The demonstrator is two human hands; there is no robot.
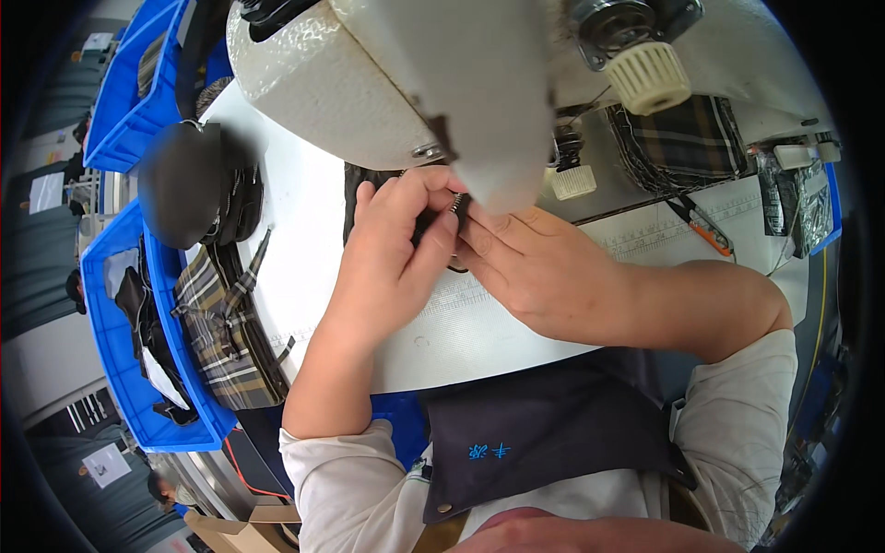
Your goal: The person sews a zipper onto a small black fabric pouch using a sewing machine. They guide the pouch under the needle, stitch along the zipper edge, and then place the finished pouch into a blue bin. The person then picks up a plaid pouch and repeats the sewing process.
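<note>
Under the head of a white sewing machine (pixel 304 88), both of my hands meet over a dark cloth piece (pixel 356 188). My left hand (pixel 387 240) is closed, thumb and fingers pinching the cloth. A short dark strip with a ridged, zipper-like edge (pixel 458 203) shows between the two hands. From the right, my right hand (pixel 530 263) has its fingers bent and pressed together on the same work. The machine head hides its fingertips in part, along with the needle area and most of the cloth.
Left of the white table (pixel 406 355) stand blue bins (pixel 120 336) with dark pieces, beside plaid cloth pieces (pixel 226 346). More plaid cloth (pixel 682 143) lies right of the machine, near orange-handled snips (pixel 705 230) and small packets (pixel 797 198). A blurred dark round object (pixel 184 184) stands at the table's left.
</note>
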